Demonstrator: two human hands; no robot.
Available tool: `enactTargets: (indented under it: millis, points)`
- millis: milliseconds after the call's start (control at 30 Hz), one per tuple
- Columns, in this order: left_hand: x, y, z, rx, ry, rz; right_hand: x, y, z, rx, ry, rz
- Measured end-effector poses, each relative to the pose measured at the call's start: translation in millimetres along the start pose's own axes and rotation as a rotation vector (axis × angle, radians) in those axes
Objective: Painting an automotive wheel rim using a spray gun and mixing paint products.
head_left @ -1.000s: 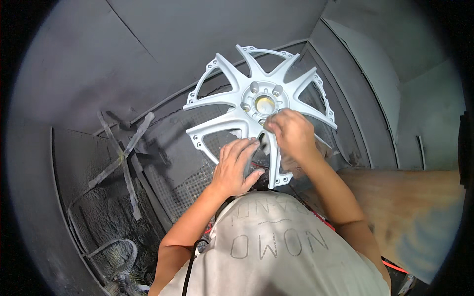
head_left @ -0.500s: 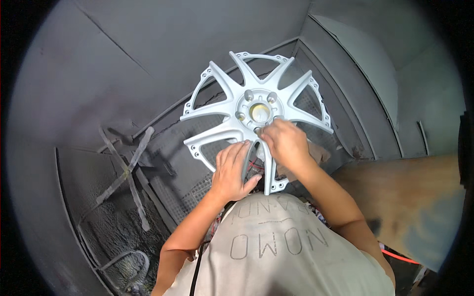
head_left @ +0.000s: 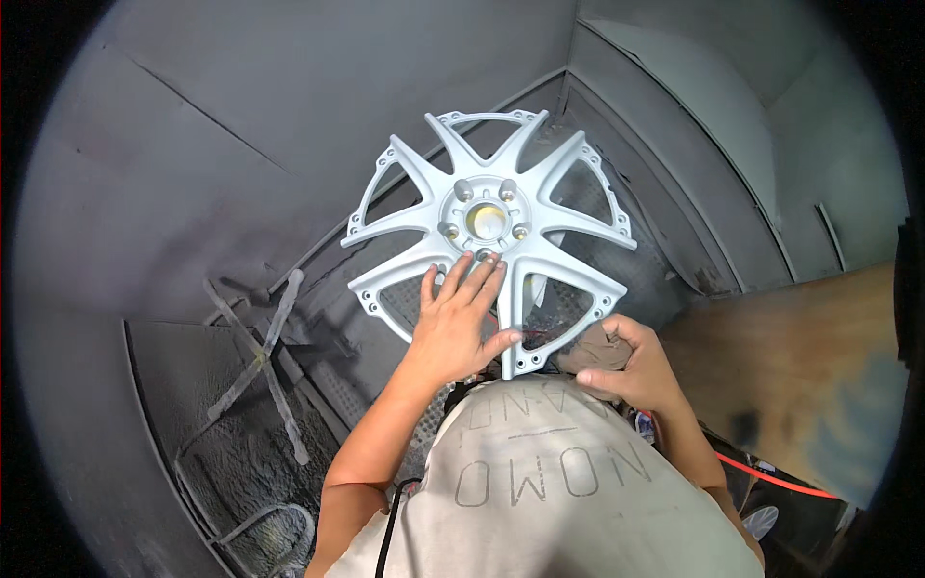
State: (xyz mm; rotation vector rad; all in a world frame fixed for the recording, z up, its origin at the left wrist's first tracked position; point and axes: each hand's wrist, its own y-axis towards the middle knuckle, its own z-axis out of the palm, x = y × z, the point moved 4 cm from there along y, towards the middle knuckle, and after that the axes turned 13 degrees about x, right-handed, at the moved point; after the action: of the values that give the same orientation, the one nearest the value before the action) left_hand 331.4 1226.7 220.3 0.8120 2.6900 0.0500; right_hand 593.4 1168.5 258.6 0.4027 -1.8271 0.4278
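Note:
A pale silver wheel centre (head_left: 564,255) with split spokes and a round hub hole faces up in front of me. My left hand (head_left: 453,318) lies flat on its near spokes, fingers spread, the fingertips just below the hub hole and the thumb at a spoke. Off the wheel's lower right edge is my right hand (head_left: 641,366), its thumb and curled fingers apart. A brown, crumpled-looking piece (head_left: 590,353) shows beside and behind that hand; I cannot make out its kind. Part of the near rim is hidden behind my left hand.
At left a cross-shaped stand (head_left: 260,356) with wrapped arms rises from the dark floor, near a bent hose (head_left: 279,511). Grey booth walls (head_left: 289,87) enclose the far side. A brown board (head_left: 800,376) and a red hose (head_left: 771,477) lie to the right.
My right hand has come off the wheel's hub and moved down and right past the rim. The left hand has slid slightly up toward the hub, fingers spread wider.

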Motion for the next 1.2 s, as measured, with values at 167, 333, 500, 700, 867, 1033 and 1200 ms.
enactTargets:
  millis: [167, 333, 500, 700, 867, 1033, 1200]
  points:
    - [0, 4, -7, 0.031, -0.005, 0.002, -15, -4, -11, -0.218, 0.010, 0.007]
    - [3, -5, -4, 0.060, -0.032, 0.103, 8, 24, -32, -0.256, -0.654, -0.280]
    - [-3, -27, 14, -0.008, -0.181, 0.231, 29, 75, -21, -0.248, -0.965, -0.151]
    - [7, -23, 26, -0.061, -0.230, 0.229, 30, 133, -4, -0.111, -1.334, -0.217]
    - [15, -21, 27, -0.069, -0.232, 0.228, 22, 113, -18, 0.024, -1.376, -0.073]
    - [12, -21, 24, -0.092, -0.227, 0.246, 34, 140, -2, -0.023, -1.343, -0.214]
    - [13, -16, 23, -0.065, -0.254, 0.274, 24, 129, -10, -0.154, -1.206, -0.137]
